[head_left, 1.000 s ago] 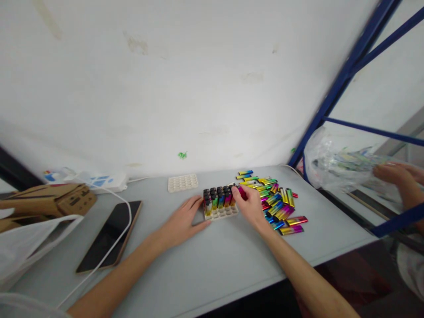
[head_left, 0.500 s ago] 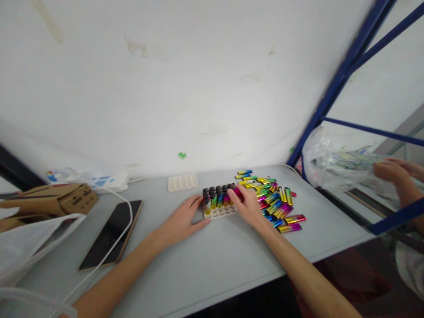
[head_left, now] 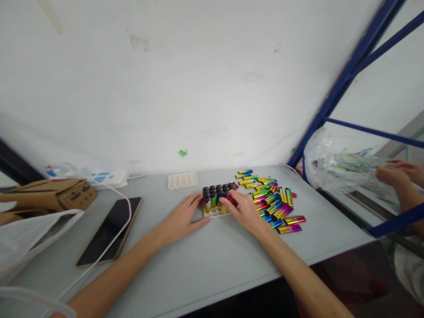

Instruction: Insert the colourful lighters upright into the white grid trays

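Note:
A white plastic tray (head_left: 214, 215) with round holes stands on the table, with rows of lighters (head_left: 212, 194) upright in it, black tops upward. My left hand (head_left: 183, 216) grips the tray's left end, fingers along the side and thumb at the front corner. Between the thumb and fingers of my right hand (head_left: 243, 207) is a lighter (head_left: 224, 208) with a yellowish lower body, held upright over the tray's front part. The fingers partly hide it, and whether it sits in a hole I cannot tell. Right of the tray lies a loose pile of shiny multicoloured lighters (head_left: 273, 205).
Behind stands another white holed tray (head_left: 183, 180). A phone (head_left: 111, 232) with a white cable across it, a cardboard box (head_left: 62, 194) and a white bag (head_left: 29, 238) lie left. Beyond a blue metal frame (head_left: 331, 95), another person's hands (head_left: 397, 172) handle a clear plastic bag (head_left: 323, 161).
My right hand has moved slightly left and toward the tray's front with a lighter upright in its fingers. My left hand has stayed at the tray's left end.

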Available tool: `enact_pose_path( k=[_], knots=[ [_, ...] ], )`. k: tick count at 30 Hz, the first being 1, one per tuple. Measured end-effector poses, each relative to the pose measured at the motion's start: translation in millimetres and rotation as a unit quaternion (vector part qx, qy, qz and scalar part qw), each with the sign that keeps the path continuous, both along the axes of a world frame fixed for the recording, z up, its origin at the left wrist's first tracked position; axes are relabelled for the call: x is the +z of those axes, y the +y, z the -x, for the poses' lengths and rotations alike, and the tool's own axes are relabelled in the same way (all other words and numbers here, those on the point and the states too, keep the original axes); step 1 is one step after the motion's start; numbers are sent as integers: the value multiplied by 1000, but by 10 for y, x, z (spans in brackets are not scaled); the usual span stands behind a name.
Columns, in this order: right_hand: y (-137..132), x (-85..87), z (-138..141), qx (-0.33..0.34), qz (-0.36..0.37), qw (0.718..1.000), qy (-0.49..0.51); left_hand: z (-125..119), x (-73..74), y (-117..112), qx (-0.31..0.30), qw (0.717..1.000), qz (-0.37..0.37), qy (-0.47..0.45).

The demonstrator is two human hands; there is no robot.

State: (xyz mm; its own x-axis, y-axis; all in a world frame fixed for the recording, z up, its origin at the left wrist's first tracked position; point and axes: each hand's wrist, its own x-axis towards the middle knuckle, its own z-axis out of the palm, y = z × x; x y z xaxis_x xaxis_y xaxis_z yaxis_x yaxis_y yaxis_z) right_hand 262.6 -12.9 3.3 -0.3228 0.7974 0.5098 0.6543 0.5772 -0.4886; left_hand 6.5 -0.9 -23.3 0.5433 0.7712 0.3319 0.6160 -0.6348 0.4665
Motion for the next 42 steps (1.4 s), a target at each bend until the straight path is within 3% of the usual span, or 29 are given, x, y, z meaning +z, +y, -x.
enact_pose_path(
  k=[7, 11, 15, 21, 27, 33, 38, 42],
  knots=[
    [4, -7, 56, 56, 31, 992, -112, 2, 4, 1, -8, 1000, -4, 11],
    [-35, 2, 126, 35, 23, 984, -176, 2, -2, 10, -1, 1000, -6, 16],
    [-26, -33, 117, 40, 15, 988, -149, 5, -9, 18, 3, 1000, -12, 10],
    [30, -48, 38, 22, -17, 999, -15, 10, -5, 11, -5, 1000, -15, -4],
    [-7, 6, 115, 38, 26, 989, -139, 0, -9, 13, 2, 1000, -1, 7],
    [-30, 116, 88, 27, 57, 981, -183, 2, -24, 22, 1, 1000, -9, 8],
    [-76, 162, 227, -55, 61, 965, -250, 7, -17, 26, -3, 1000, -18, 12],
    [-78, 122, 164, -36, 67, 972, -221, 22, -41, 47, 1, 1000, -23, 18]
  ],
)
